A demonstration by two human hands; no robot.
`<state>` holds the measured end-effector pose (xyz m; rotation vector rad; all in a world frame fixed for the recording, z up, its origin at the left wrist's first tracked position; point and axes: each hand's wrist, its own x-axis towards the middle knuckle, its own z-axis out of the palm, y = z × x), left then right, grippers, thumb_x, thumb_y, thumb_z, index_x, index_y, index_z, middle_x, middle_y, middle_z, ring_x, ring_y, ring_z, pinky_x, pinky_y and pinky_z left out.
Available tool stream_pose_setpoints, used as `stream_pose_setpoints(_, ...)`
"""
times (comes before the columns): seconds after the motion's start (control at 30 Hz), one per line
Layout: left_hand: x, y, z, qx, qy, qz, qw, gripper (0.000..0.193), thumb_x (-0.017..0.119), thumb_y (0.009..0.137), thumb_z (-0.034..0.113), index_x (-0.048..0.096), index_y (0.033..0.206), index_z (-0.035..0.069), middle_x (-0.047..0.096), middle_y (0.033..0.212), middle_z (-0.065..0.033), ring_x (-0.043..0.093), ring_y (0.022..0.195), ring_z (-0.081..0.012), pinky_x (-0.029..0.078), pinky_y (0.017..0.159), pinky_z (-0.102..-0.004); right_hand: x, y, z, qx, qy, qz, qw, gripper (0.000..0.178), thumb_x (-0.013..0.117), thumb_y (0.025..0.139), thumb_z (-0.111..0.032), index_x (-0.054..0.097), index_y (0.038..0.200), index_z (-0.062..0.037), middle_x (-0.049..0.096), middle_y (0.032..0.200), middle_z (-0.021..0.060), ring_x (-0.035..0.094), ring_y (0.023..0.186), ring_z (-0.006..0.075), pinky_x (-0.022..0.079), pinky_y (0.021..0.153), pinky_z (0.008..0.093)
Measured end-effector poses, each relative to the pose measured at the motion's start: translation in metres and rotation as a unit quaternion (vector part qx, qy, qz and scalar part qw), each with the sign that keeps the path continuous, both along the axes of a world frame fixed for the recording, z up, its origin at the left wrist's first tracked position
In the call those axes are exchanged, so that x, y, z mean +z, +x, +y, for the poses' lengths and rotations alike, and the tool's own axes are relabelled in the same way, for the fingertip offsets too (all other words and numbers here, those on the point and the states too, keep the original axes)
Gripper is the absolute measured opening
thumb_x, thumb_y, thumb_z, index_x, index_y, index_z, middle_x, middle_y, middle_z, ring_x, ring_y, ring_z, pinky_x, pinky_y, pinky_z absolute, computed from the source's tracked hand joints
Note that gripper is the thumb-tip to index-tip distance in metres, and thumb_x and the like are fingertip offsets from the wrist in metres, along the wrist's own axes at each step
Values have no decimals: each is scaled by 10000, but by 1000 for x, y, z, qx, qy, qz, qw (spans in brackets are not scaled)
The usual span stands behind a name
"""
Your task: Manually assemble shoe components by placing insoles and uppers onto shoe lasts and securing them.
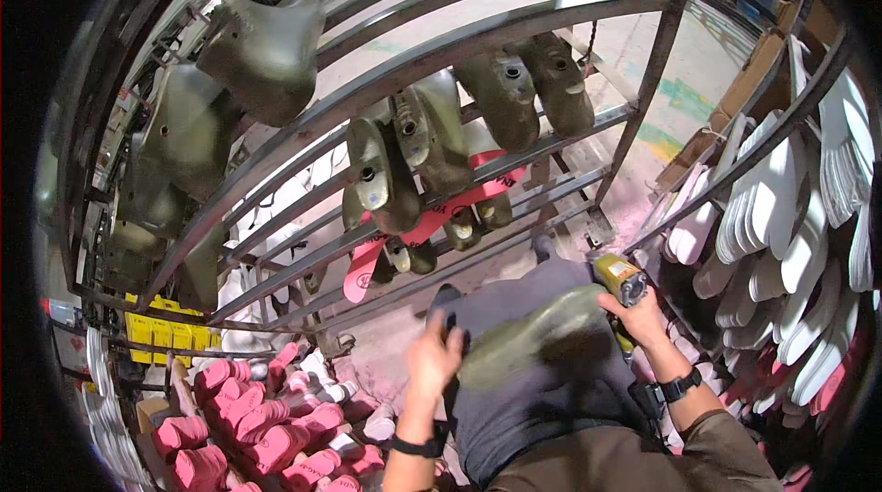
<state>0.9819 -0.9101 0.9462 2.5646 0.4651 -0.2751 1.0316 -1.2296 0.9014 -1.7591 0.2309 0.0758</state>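
Observation:
An olive-green shoe last [537, 338] lies across my lap on dark trousers, its sole side not clearly shown. My right hand [638, 316] is wrapped round a yellow-green hand tool [617, 277] with a dark round end. The tool's exact kind is hard to make out, and my thumb is close to the last's right end. Beside the last's left end, my left hand [435, 356] is raised with its fingers apart and nothing visible in them.
Before me a metal rack [478, 28] carries several olive lasts [377, 175] and red insoles [423, 224]. Pink insoles [276, 418] fill the lower left, near yellow boxes [173, 327]. White insoles [763, 203] hang in stacks at right, behind a curved metal bar [726, 178].

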Motion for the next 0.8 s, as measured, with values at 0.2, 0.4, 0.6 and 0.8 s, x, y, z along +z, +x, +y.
stream_pose_setpoints(0.2, 21, 115, 10, -110, 205, -242, 942, 512, 670, 748, 188, 510, 1209, 37, 554, 1104, -197, 537, 1015, -360, 464, 821, -443, 6, 4, 6, 19, 1, 2, 1000, 515, 817, 684, -296, 621, 1057, 0, 658, 924, 52, 595, 827, 120, 485, 760, 288)
stream_pose_setpoints(0.4, -1, 158, 37, -129, 266, -231, 927, 539, 680, 721, 217, 514, 1215, 79, 551, 1151, -199, 536, 1050, -385, 456, 868, -458, -11, 4, 7, 50, 20, -15, 998, 541, 808, 692, -328, 613, 1074, 0, 656, 943, 63, 589, 839, 127, 480, 768, 294)
stream_pose_setpoints(0.6, 41, 99, -1, -147, 182, -279, 931, 537, 733, 662, 104, 530, 1160, 82, 589, 1063, -174, 561, 994, -382, 436, 895, -460, -18, 7, 3, 36, 51, -80, 995, 528, 793, 724, -303, 597, 1103, 7, 646, 956, 59, 583, 869, 136, 476, 787, 293)
stream_pose_setpoints(0.8, 31, -19, -13, -99, -82, -49, 990, 697, 714, 692, 17, 426, 1328, 29, 540, 1244, -170, 508, 1170, -303, 392, 985, -353, -27, 4, -5, 64, 16, -16, 998, 513, 796, 723, -287, 599, 1092, 10, 635, 988, 62, 569, 892, 130, 463, 810, 283)
